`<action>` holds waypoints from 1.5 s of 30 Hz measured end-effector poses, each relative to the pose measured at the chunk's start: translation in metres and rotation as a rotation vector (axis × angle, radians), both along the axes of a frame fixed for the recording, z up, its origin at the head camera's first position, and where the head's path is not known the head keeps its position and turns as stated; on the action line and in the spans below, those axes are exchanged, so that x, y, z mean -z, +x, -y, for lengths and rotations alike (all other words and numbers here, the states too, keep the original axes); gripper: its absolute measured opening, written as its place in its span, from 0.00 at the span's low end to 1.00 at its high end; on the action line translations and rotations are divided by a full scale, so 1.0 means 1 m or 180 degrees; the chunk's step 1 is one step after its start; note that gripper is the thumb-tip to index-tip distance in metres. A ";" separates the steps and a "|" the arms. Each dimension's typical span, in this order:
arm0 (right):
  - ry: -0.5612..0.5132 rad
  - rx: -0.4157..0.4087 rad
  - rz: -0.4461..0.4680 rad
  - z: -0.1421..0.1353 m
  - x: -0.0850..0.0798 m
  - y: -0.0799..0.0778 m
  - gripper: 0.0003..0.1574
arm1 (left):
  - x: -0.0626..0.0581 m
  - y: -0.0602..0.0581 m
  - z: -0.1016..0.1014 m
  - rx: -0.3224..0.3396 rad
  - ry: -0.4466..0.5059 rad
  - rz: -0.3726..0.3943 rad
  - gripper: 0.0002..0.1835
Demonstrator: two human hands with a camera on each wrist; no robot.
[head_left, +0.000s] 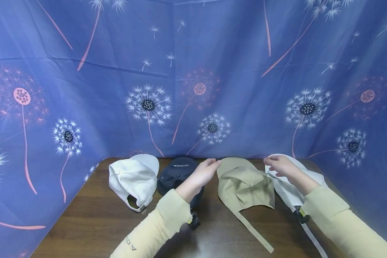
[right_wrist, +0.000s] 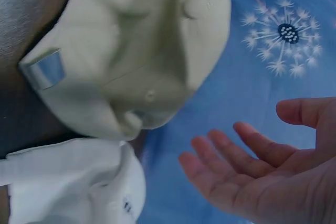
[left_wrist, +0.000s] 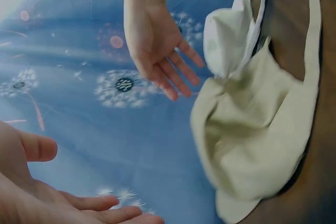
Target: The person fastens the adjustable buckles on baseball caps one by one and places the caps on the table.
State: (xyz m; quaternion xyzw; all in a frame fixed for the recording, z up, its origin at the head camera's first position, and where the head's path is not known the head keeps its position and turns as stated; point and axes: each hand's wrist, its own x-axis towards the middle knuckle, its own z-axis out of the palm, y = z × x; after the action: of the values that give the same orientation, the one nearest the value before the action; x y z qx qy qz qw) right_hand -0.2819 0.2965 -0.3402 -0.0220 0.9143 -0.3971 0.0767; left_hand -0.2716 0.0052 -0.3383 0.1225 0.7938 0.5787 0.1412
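Note:
My left hand point(head_left: 204, 175) hovers between a black cap point(head_left: 175, 170) and a khaki cap point(head_left: 245, 186), fingers extended and holding nothing. Its forearm partly covers the black cap. On the other side of the khaki cap, my right hand point(head_left: 281, 165) is raised over a white cap point(head_left: 285, 188), hiding part of it. In the right wrist view the palm of this right hand point(right_wrist: 262, 177) faces up with loosely spread, empty fingers. The khaki cap point(left_wrist: 252, 135) has its brim toward the backdrop and its long strap loose on the table.
Another white cap point(head_left: 132, 182), its back strap fastened, sits at the left of the brown wooden table point(head_left: 93, 218). A blue cloth with dandelion prints point(head_left: 245, 96) hangs behind the table and along both sides. The right white cap's strap point(head_left: 314, 240) trails toward the front.

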 end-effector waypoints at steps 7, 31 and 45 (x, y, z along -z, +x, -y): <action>0.0103 0.0170 0.0259 -0.005 0.015 0.002 0.37 | 0.027 -0.011 -0.016 0.0017 0.0417 0.0545 0.29; -0.0394 0.0687 0.0468 -0.011 0.063 -0.006 0.29 | 0.087 -0.027 -0.041 -0.0482 0.1472 0.1466 0.30; -0.0710 0.0766 0.0561 -0.009 0.066 -0.008 0.14 | 0.081 -0.026 -0.036 -0.0517 0.2090 0.2128 0.39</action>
State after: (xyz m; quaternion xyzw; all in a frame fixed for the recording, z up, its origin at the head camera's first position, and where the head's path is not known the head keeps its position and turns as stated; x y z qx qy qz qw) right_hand -0.2896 0.3053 -0.4065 0.1141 0.8504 -0.5027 0.1054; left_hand -0.2974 0.0410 -0.4197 -0.0948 0.4870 0.8159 0.2970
